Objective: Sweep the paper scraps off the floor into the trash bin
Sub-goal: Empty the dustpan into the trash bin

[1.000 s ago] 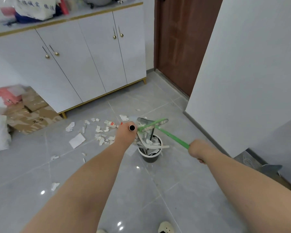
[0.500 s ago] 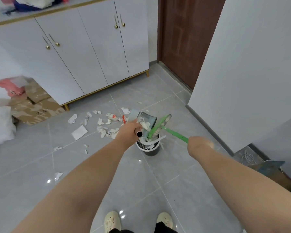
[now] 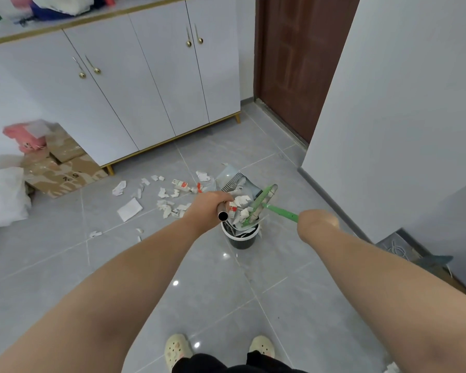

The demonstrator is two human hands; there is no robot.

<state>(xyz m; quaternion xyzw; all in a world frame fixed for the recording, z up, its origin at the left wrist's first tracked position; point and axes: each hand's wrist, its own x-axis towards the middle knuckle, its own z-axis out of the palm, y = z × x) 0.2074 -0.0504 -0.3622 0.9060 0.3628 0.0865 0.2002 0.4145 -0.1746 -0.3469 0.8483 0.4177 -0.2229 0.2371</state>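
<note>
My left hand (image 3: 209, 208) grips the metal handle of a grey dustpan (image 3: 238, 181), which is tilted over a small black trash bin (image 3: 240, 239) with a white rim. White scraps lie in the pan and slide toward the bin. My right hand (image 3: 316, 223) holds the green broom handle (image 3: 283, 212); the green broom head (image 3: 258, 204) rests across the pan's lower edge, above the bin. Several paper scraps (image 3: 167, 196) and a larger white sheet (image 3: 129, 209) lie scattered on the grey tiles to the left of the bin.
A white cabinet (image 3: 135, 84) on gold legs lines the far wall. Cardboard boxes (image 3: 62, 168) and white bags (image 3: 3, 196) sit at the left. A brown door (image 3: 296, 57) and a white wall corner (image 3: 388, 117) stand on the right. My feet in pale shoes (image 3: 178, 351) are below.
The dustpan has tipped further up over the bin and the broom head has moved in against it. My view has dropped back, so my feet now show.
</note>
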